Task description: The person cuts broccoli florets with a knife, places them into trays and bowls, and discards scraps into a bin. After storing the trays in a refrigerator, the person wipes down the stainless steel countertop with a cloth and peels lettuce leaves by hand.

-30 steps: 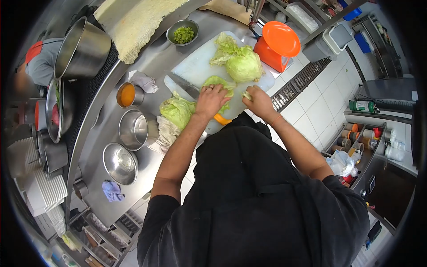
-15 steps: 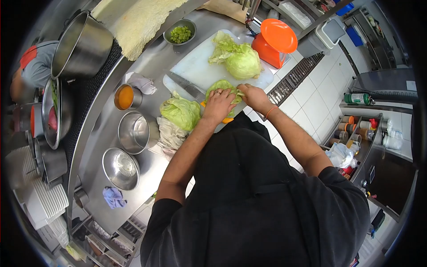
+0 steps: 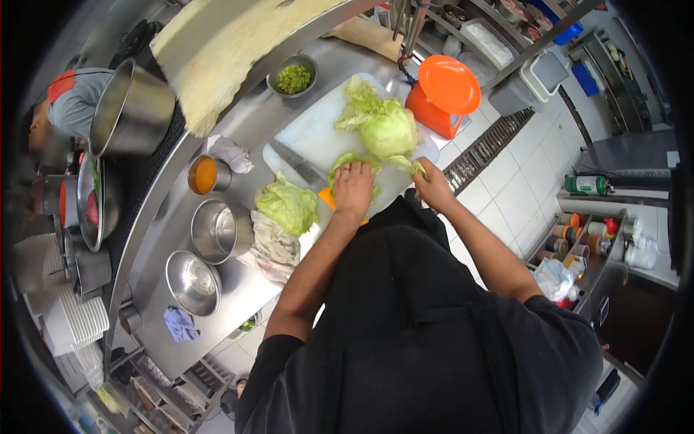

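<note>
My left hand (image 3: 353, 189) presses down on a green lettuce piece (image 3: 345, 159) at the near side of the white cutting board (image 3: 311, 134), fingers curled over it. Between the fingers of my right hand (image 3: 434, 186) is a torn strip of lettuce leaf (image 3: 405, 163), to the right of that piece. A large pale head of lettuce (image 3: 390, 134) rests farther back on the board. The knife (image 3: 295, 163) lies on the board left of my hands. Something orange (image 3: 327, 197) shows under my left wrist; its kind is unclear.
Another lettuce (image 3: 287, 206) sits on the steel counter beside a crumpled cloth (image 3: 275, 246). Steel bowls (image 3: 194, 282), a pot of orange liquid (image 3: 204, 175) and a bowl of chopped greens (image 3: 293, 78) stand around. An orange scale (image 3: 442, 94) is behind the board.
My right hand has pulled away to the right and down from the lettuce piece, taking a strip of leaf with it. My left hand stays on the piece.
</note>
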Tool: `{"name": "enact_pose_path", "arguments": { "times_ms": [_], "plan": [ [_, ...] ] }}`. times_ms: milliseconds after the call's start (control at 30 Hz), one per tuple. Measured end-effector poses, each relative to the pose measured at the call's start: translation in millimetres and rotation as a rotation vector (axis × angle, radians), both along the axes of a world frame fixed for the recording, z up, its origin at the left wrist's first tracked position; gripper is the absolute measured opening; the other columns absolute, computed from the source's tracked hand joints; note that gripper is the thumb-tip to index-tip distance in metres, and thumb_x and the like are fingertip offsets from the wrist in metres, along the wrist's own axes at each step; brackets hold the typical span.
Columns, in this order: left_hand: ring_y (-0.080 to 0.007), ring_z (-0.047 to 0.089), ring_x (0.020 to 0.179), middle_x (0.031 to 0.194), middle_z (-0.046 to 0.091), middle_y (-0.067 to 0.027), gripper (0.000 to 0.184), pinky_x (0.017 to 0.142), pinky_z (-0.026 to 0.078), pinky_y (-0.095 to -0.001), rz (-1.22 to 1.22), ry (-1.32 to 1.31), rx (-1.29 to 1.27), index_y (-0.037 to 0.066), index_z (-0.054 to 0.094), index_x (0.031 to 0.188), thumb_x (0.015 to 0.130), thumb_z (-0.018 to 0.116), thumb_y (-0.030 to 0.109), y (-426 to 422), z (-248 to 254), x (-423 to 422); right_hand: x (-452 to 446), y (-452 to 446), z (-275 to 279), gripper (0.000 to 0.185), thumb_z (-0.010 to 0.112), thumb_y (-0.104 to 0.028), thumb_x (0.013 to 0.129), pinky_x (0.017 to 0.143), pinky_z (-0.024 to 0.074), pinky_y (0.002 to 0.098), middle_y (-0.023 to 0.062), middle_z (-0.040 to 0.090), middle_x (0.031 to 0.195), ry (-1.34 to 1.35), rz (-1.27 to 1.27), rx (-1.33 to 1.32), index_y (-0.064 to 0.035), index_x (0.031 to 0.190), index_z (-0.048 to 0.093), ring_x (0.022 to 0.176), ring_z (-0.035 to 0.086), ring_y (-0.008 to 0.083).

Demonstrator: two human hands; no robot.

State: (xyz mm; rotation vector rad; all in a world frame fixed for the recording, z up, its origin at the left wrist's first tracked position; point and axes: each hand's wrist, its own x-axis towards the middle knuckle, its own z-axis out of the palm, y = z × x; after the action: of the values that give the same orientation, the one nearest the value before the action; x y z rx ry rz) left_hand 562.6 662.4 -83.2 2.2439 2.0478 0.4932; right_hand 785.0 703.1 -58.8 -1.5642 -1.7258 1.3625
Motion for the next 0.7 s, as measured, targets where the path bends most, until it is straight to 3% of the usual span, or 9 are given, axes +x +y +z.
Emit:
{"name": "enact_pose_path", "arguments": {
  "times_ms": [100,200,233,333,367,467,567,667,700],
  "plan": [
    [-0.0334,0.059,0.11,0.115,0.064,-0.0138,0.041,0.098,0.042,-0.0459,0.155,0.005,-0.101,0.009,0.064,0.112,0.081,0.079,0.032,12,10,10,38,13,32,0.016,0.051,-0.009,0.098,0.049,0.0533,0.0258,0.0058,0.061,0.077,0.206,0.057,-0.274,-0.0033,0.113,0.055,0.057,0.06,0.0111],
    [-0.0352,0.052,0.129,0.131,0.058,-0.0195,0.066,0.116,0.03,-0.0487,0.243,-0.015,-0.097,0.008,0.062,0.13,0.076,0.084,0.04,9,43,22,82,39,46,0.016,0.052,-0.008,0.097,0.049,0.0533,0.0276,0.007,0.062,0.079,0.189,0.182,-0.387,-0.0027,0.112,0.055,0.056,0.06,0.0118],
    [-0.0385,0.045,0.139,0.145,0.048,-0.0267,0.089,0.121,0.027,-0.0475,0.284,-0.03,-0.253,0.003,0.052,0.144,0.072,0.087,0.044,13,62,27,94,47,43,0.017,0.051,-0.007,0.096,0.049,0.0532,0.0274,0.006,0.062,0.081,0.235,0.209,-0.392,-0.0027,0.112,0.055,0.056,0.059,0.011],
    [-0.043,0.046,0.136,0.144,0.049,-0.031,0.092,0.116,0.036,-0.0471,0.433,-0.288,-0.143,-0.005,0.047,0.144,0.076,0.084,0.045,39,90,37,121,71,40,0.02,0.052,-0.006,0.094,0.049,0.0517,0.0273,0.0044,0.062,0.083,0.291,0.291,-0.419,-0.0034,0.113,0.057,0.056,0.057,0.0103],
    [-0.0426,0.053,0.132,0.14,0.053,-0.0324,0.1,0.11,0.043,-0.0441,0.557,-0.369,-0.204,-0.012,0.044,0.142,0.077,0.083,0.053,54,101,44,126,80,37,0.021,0.052,-0.006,0.094,0.048,0.051,0.0274,0.0044,0.062,0.083,0.291,0.299,-0.422,-0.0036,0.115,0.058,0.056,0.056,0.0104],
    [-0.0424,0.06,0.125,0.135,0.057,-0.0334,0.107,0.105,0.048,-0.0437,0.842,-0.531,-0.468,-0.014,0.04,0.141,0.074,0.083,0.058,102,106,70,138,98,30,0.026,0.053,-0.005,0.092,0.047,0.0493,0.0279,0.0045,0.061,0.084,0.295,0.327,-0.447,-0.0041,0.118,0.059,0.056,0.055,0.011],
    [-0.0405,0.061,0.121,0.132,0.059,-0.03,0.104,0.1,0.051,-0.0463,0.894,-0.545,-0.411,-0.01,0.041,0.136,0.068,0.089,0.053,129,85,101,144,111,26,0.028,0.053,-0.006,0.092,0.047,0.0488,0.0283,0.0051,0.061,0.084,0.322,0.342,-0.467,-0.0041,0.119,0.059,0.056,0.055,0.0117],
    [-0.0394,0.061,0.118,0.127,0.059,-0.0274,0.102,0.098,0.051,-0.0461,0.742,-0.592,-0.179,-0.007,0.041,0.131,0.064,0.093,0.049,125,71,113,150,118,26,0.028,0.053,-0.006,0.092,0.048,0.05,0.0283,0.0054,0.06,0.084,0.305,0.352,-0.484,-0.0031,0.119,0.059,0.057,0.056,0.012],
    [-0.0385,0.058,0.118,0.127,0.056,-0.0246,0.102,0.101,0.048,-0.0458,0.748,-0.565,-0.134,-0.006,0.041,0.134,0.061,0.096,0.04,119,65,120,154,120,25,0.028,0.053,-0.006,0.092,0.048,0.0504,0.0283,0.0054,0.06,0.083,0.297,0.368,-0.498,-0.0029,0.118,0.059,0.058,0.056,0.012]
  ]
}}
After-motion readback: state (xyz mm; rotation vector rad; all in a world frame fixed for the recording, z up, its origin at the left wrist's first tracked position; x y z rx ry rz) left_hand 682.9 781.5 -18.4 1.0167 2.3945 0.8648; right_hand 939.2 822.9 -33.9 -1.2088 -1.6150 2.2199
